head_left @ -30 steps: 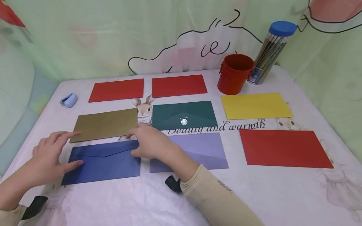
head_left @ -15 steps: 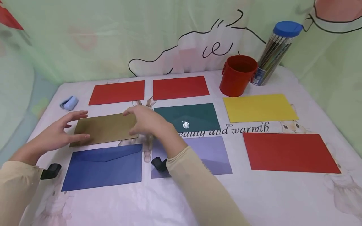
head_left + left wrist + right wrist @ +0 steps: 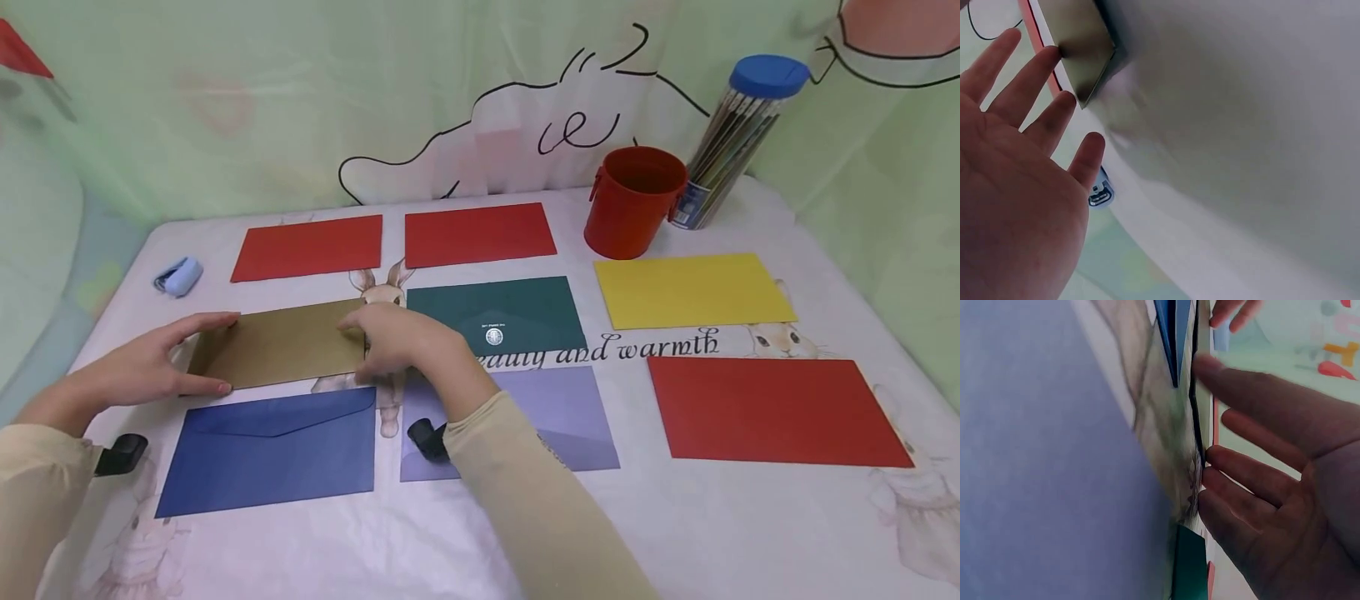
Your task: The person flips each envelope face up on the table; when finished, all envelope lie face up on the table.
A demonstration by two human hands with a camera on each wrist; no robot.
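A flat gold envelope [image 3: 288, 346] lies left of centre on the cloth. At its left end is my left hand [image 3: 150, 362], thumb by the near edge and forefinger at the far edge. My right hand [image 3: 408, 337] is at its right end, with thumb and fingers spread apart. In the left wrist view, extended fingers reach beside the gold envelope [image 3: 1082, 47]. The right wrist view has the relaxed fingers [image 3: 1241, 465] alongside the envelope's edge. Just nearer lies a blue envelope [image 3: 277, 450] with a pointed flap; a dark green envelope [image 3: 517, 317] is right of the right hand.
Two red envelopes [image 3: 307, 248] lie at the back. A purple envelope [image 3: 547, 417] is partly under the right forearm. Rightward are a yellow envelope [image 3: 693, 292] and a red envelope [image 3: 780, 412]. A red bucket [image 3: 630, 212] and a pencil jar [image 3: 731, 137] stand behind; a light-blue object [image 3: 178, 277] lies left.
Both hands have moved from the blue envelope away from the body to the gold one's ends. The envelopes keep their places, and the view has shifted slightly.
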